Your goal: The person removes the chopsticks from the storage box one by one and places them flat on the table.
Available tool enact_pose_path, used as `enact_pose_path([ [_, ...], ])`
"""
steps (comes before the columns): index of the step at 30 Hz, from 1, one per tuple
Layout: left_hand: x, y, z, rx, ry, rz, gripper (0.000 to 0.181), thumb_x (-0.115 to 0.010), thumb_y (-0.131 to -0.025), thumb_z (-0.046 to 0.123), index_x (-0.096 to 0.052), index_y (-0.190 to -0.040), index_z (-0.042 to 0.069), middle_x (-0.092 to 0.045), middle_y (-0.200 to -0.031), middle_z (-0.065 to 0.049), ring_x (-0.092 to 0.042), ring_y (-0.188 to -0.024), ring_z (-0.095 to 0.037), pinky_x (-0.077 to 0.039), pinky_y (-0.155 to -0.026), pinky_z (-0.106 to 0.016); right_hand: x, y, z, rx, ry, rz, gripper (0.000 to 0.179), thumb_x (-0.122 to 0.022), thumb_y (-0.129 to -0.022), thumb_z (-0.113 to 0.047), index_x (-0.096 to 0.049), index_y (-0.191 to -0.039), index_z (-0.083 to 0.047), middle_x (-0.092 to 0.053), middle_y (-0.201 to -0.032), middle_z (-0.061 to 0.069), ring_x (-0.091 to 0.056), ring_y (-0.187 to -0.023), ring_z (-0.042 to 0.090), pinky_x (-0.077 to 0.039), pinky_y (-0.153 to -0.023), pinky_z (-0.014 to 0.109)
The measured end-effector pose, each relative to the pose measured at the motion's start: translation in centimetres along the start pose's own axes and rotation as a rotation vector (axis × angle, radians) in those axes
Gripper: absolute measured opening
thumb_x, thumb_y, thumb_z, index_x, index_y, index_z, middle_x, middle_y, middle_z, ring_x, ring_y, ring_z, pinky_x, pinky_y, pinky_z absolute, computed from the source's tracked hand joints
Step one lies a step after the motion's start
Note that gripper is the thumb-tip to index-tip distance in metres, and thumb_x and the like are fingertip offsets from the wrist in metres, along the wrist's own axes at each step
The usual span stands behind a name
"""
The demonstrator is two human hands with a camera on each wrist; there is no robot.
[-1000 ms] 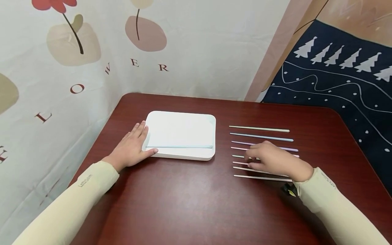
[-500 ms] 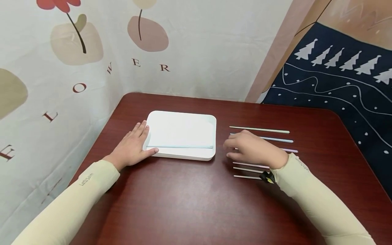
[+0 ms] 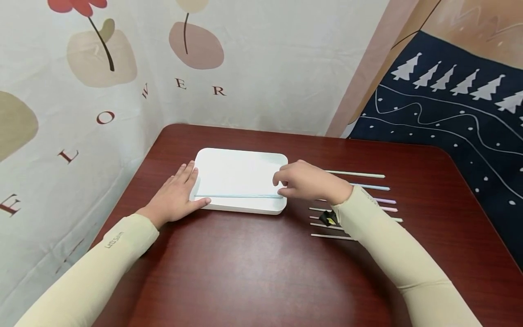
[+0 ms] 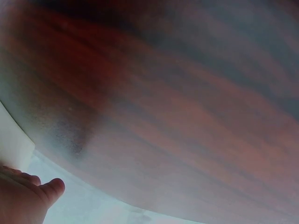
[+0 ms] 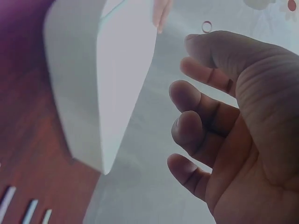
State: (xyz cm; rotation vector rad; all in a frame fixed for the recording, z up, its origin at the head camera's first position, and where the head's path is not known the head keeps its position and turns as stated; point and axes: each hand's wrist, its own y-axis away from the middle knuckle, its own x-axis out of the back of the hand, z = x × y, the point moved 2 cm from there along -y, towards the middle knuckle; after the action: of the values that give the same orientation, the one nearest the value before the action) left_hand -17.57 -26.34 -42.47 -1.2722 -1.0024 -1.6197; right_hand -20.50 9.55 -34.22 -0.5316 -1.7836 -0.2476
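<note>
A white tray (image 3: 237,170) sits on the dark red-brown table, and a pale blue chopstick (image 3: 241,196) lies lengthwise inside it near the close side. My left hand (image 3: 173,195) rests on the tray's left edge with its fingers extended and the thumb over the near rim. Over the tray's right edge, close to the chopstick's right end, is my right hand (image 3: 306,180). Its fingers are loosely bent, and the right wrist view shows nothing between thumb and fingers. In the left wrist view, part of the left hand (image 4: 25,193) appears at the bottom left corner.
Right of the tray, several pastel chopsticks lie in a spaced row, among them a green one (image 3: 359,174) and a blue one (image 3: 372,186). My right forearm covers parts of them. Printed cloth (image 3: 278,81) hangs behind the table (image 3: 229,268).
My right hand has travelled left from above the row of chopsticks to the tray's right edge. The left hand and the tray have stayed in place.
</note>
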Motion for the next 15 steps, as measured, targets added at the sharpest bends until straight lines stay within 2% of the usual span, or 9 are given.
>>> enact_pose_path([
  [6, -0.1, 0.0, 0.0, -0.002, 0.002, -0.003, 0.108, -0.04, -0.091, 0.076, -0.013, -0.156, -0.007, 0.001, -0.164, -0.02, -0.001, -0.15, -0.04, -0.016, -0.113, -0.063, 0.4, -2.4, -0.1, -0.033, 0.007, -0.062, 0.013, -0.066, -0.092, -0.017, -0.071, -0.104, -0.015, -0.062, -0.091, -0.009, -0.057, -0.079, 0.011, -0.045, -0.078, 0.031],
  [15, -0.1, 0.0, 0.0, 0.008, -0.005, -0.022, 0.11, -0.037, -0.09, 0.078, -0.011, -0.156, -0.006, 0.004, -0.165, -0.019, 0.0, -0.15, -0.039, -0.015, -0.115, -0.06, -0.1, -6.1, -0.6, 0.048, 0.03, -0.113, 0.013, -0.066, -0.092, -0.012, -0.071, -0.103, -0.012, -0.066, -0.092, -0.006, -0.06, -0.079, 0.011, -0.047, -0.074, 0.031],
])
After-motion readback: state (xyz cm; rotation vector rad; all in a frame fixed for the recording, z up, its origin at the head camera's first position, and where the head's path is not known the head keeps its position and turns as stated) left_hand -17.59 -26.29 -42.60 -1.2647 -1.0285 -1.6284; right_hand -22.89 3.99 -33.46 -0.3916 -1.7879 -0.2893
